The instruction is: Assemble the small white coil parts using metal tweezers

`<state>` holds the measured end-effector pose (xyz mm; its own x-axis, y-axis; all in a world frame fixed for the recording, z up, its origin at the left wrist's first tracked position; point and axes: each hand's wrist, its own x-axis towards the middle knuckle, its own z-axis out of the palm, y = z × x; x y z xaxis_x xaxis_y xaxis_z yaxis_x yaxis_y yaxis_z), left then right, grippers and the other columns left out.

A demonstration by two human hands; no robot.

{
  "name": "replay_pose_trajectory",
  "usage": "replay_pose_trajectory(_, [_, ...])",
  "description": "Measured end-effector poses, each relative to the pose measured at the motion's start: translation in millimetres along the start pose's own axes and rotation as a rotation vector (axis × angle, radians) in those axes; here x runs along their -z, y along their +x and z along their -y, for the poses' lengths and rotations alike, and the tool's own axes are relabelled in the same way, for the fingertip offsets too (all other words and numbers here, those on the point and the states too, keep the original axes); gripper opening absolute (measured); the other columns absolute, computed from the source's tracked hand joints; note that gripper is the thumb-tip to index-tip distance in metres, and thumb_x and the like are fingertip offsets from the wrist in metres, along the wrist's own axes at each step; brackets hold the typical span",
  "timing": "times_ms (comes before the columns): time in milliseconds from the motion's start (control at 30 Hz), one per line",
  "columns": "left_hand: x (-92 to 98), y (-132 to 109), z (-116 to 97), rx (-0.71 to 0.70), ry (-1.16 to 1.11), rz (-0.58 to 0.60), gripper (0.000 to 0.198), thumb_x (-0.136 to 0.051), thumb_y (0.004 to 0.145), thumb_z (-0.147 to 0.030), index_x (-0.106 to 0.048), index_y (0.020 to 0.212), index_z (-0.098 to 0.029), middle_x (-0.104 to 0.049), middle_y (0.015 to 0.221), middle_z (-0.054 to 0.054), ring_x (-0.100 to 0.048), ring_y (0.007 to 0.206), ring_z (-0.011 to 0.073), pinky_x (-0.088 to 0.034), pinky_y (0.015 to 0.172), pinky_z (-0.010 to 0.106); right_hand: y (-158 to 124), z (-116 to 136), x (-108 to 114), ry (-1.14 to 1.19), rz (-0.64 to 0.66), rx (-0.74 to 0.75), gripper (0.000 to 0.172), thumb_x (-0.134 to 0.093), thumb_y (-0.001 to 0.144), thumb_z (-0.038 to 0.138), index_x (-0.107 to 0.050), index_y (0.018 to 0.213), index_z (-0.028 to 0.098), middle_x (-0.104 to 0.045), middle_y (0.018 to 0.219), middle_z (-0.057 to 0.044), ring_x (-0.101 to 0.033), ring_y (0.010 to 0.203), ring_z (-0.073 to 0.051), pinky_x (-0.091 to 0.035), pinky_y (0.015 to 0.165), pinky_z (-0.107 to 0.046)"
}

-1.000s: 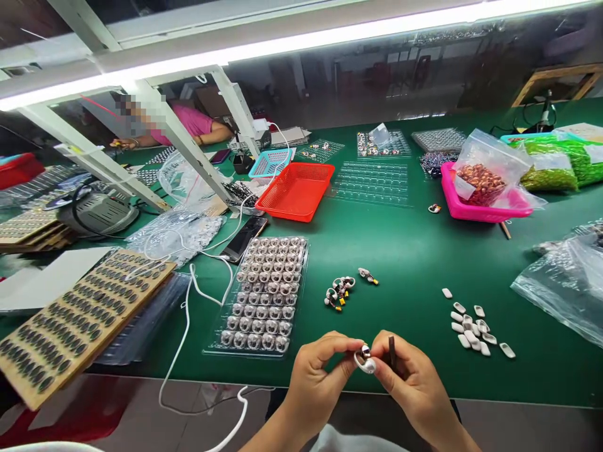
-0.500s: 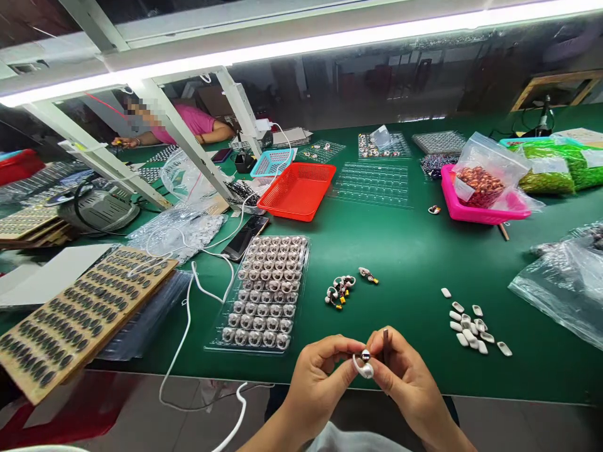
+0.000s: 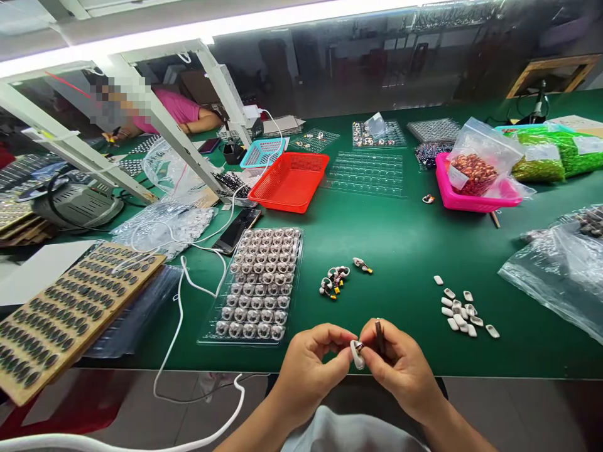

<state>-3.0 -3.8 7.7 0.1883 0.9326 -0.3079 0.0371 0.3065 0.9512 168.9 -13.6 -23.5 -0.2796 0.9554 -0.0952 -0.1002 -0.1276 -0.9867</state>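
Between the fingertips of both hands is a small white curved earbud (image 3: pixel 357 355) with a dark, shiny part inside its bend. My left hand (image 3: pixel 316 367) pinches it from the left side. From the right, my right hand (image 3: pixel 400 370) grips it between thumb and forefinger; a thin dark metal tool (image 3: pixel 379 337), perhaps tweezers, is also tucked in those fingers. Beyond my hands lie several white earbud pieces with yellow tabs (image 3: pixel 334 280) and one more such piece (image 3: pixel 362 265). Small white oblong caps (image 3: pixel 459 316) are scattered to the right.
A clear tray of earbud parts (image 3: pixel 257 285) stands at left, near a phone (image 3: pixel 238 230) and a white cable (image 3: pixel 172 351). Further back are a red basket (image 3: pixel 294 188) and a pink basket (image 3: pixel 475 202). A board of dark ovals (image 3: pixel 80 307) sits far left. A co-worker (image 3: pixel 176 110) leans at the back.
The earbud has turned in my fingers, its curved white side now facing left. The whole view has shifted slightly, moving the table things up and left.
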Motion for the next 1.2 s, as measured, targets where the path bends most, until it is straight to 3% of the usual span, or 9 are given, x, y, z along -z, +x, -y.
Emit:
replay_pose_trajectory(133, [-3.8,0.6,7.0,-0.041,-0.17,0.021,0.016,-0.08,0.075,-0.027,-0.081,0.086,-0.015,-0.077,0.082,0.009,-0.068,0.076,0.0194,-0.053,0.072,0.028,-2.5,-5.3,-9.3,0.129,-0.126,0.047,0.02,-0.063,0.093,0.035,-0.057,0.082,0.02,-0.052,0.076,0.001,-0.047,0.065,-0.013,-0.041,0.059,-0.024])
replay_pose_trajectory(333, [-9.7,-0.6,15.5,-0.12,-0.215,-0.043,0.012,-0.084,0.075,-0.026,-0.082,0.084,-0.019,-0.076,0.081,0.006,-0.065,0.076,0.0171,-0.051,0.073,0.025,-3.5,-9.6,-18.7,0.24,-0.191,0.1,0.019,-0.067,0.091,0.037,-0.058,0.085,0.022,-0.049,0.08,0.001,-0.045,0.069,-0.014,-0.043,0.061,-0.024])
replay_pose_trajectory(500, [-10.8,-1.7,14.7,-0.001,-0.35,-0.015,0.015,-0.084,0.074,-0.026,-0.08,0.084,-0.016,-0.075,0.08,0.005,-0.065,0.076,0.0151,-0.051,0.074,0.024,-3.5,-10.0,-16.5,0.214,-0.144,0.073,0.017,-0.066,0.093,0.035,-0.057,0.087,0.022,-0.049,0.082,0.001,-0.045,0.069,-0.014,-0.041,0.061,-0.024])
replay_pose_trajectory(667, [-6.6,0.2,16.7,0.05,-0.464,-0.016,0.019,-0.086,0.073,-0.028,-0.075,0.08,-0.014,-0.069,0.073,0.002,-0.057,0.066,0.0094,-0.046,0.063,0.018,-3.7,-5.6,5.4,0.116,-0.071,0.111,0.024,-0.052,0.102,0.037,-0.067,0.091,0.02,-0.054,0.084,-0.003,-0.049,0.07,-0.016,-0.041,0.061,-0.027])
replay_pose_trajectory(767, [-4.7,0.1,18.3,0.064,-0.463,-0.019,0.021,-0.086,0.072,-0.029,-0.074,0.079,-0.013,-0.065,0.07,0.001,-0.053,0.063,0.0084,-0.043,0.06,0.017,-1.9,-2.2,22.5,0.103,-0.14,0.212,0.036,-0.046,0.103,0.044,-0.074,0.094,0.023,-0.06,0.103,-0.01,-0.057,0.097,-0.025,-0.048,0.08,-0.036])
replay_pose_trajectory(833, [-3.3,-0.6,19.0,0.062,-0.451,-0.028,0.021,-0.086,0.072,-0.029,-0.074,0.079,-0.013,-0.064,0.069,0.001,-0.052,0.062,0.0087,-0.043,0.06,0.018,-1.0,1.1,30.7,0.068,-0.186,0.252,0.039,-0.046,0.101,0.052,-0.076,0.099,0.026,-0.061,0.114,-0.011,-0.05,0.119,-0.03,-0.043,0.098,-0.045])
replay_pose_trajectory(867, [-2.6,-0.9,19.3,0.058,-0.444,-0.036,0.02,-0.085,0.073,-0.028,-0.074,0.079,-0.013,-0.064,0.07,0.001,-0.052,0.063,0.0091,-0.043,0.061,0.019,-1.0,2.8,33.3,0.065,-0.205,0.262,0.04,-0.045,0.101,0.054,-0.076,0.103,0.028,-0.062,0.113,-0.01,-0.049,0.12,-0.031,-0.042,0.1,-0.046])
replay_pose_trajectory(1033, [-0.3,-0.3,22.1,0.036,-0.408,-0.083,0.021,-0.083,0.075,-0.032,-0.075,0.082,-0.014,-0.067,0.072,0.003,-0.055,0.065,0.0112,-0.045,0.063,0.021,-8.5,5.1,31.2,0.21,-0.178,0.31,0.035,-0.044,0.103,0.047,-0.073,0.113,0.029,-0.062,0.091,-0.007,-0.061,0.082,-0.022,-0.053,0.073,-0.038])
replay_pose_trajectory(1200, [-0.9,0.6,25.9,0.019,-0.383,-0.12,0.025,-0.083,0.075,-0.036,-0.076,0.085,-0.015,-0.069,0.074,0.003,-0.057,0.065,0.0112,-0.047,0.064,0.021,-16.3,0.0,22.0,0.231,-0.126,0.331,0.021,-0.056,0.101,0.028,-0.072,0.115,0.028,-0.064,0.097,-0.009,-0.065,0.088,-0.024,-0.058,0.073,-0.037])
